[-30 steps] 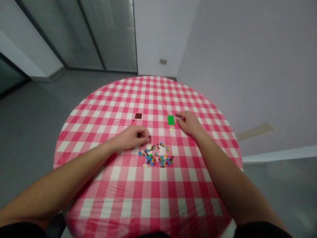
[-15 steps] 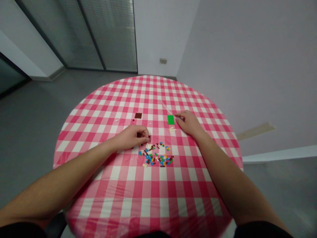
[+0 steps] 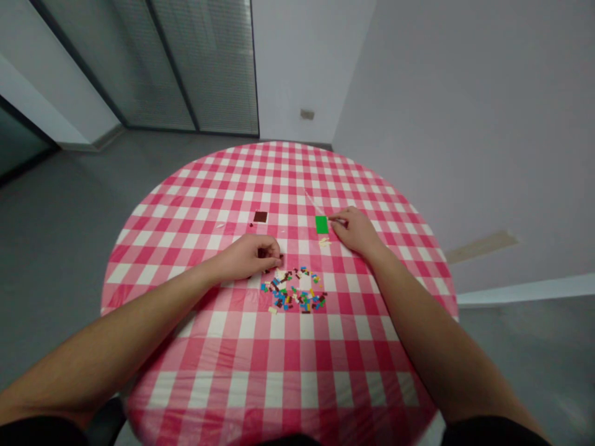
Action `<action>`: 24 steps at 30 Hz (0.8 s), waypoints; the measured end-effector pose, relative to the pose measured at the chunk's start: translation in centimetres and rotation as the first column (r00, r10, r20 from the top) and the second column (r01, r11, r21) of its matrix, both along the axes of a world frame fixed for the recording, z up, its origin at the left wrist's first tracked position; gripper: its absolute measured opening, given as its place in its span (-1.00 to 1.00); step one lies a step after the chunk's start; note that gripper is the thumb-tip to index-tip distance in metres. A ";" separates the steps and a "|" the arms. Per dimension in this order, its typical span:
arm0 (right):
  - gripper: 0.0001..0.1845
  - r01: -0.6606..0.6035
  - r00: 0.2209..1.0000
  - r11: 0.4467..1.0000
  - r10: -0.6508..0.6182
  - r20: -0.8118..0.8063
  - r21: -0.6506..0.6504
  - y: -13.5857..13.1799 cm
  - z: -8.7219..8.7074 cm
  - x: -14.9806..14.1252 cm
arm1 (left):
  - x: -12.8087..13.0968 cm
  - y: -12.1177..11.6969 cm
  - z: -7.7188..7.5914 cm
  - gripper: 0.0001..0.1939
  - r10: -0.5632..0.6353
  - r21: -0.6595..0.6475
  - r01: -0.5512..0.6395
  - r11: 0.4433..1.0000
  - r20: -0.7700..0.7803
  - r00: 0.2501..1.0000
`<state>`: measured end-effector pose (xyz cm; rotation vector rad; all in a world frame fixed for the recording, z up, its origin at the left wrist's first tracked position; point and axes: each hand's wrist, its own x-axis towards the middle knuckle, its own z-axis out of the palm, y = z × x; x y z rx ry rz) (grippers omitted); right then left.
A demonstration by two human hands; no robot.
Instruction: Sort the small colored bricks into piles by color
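My left hand [image 3: 248, 256] curls over the cloth just above a scattered pile of small plastic bricks [image 3: 292, 291] in blue, brown, yellow, green and cream. Something small and dark shows between its fingertips, probably a brick. My right hand [image 3: 356, 232] rests farther right, its fingertips beside a flat green brick plate [image 3: 321, 225]. Whether those fingers hold anything is hard to see. A few cream bricks [image 3: 324, 243] lie just below the plate, near that hand. A dark brown plate [image 3: 260, 217] lies farther back, between my hands, with a tiny dark piece to its left.
The round table wears a pink-and-white gingham cloth [image 3: 274, 365], and its edge curves around on all sides. A thin pale strip [image 3: 312, 202] lies behind the green plate. Grey floor surrounds the table, with glass partitions behind and a pale wall to the right.
The view has shifted very slightly. Both hands stay in nearly the same places, and the bricks and plates have not visibly moved.
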<state>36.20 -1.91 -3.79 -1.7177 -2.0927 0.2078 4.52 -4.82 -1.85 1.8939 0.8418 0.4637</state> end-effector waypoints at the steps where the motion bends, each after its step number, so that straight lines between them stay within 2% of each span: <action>1: -0.68 0.003 1.000 1.000 -0.003 -0.002 -0.002 0.0 0.0 0.0 | 0.0 0.0 0.0 -0.83 0.001 -0.002 -0.001 1.000 0.001 1.000; 24: -0.69 0.010 1.000 1.000 -0.010 -0.014 -0.012 0.1 -0.1 0.1 | -0.1 0.1 -0.1 -0.87 -0.011 0.005 0.011 1.000 0.013 1.000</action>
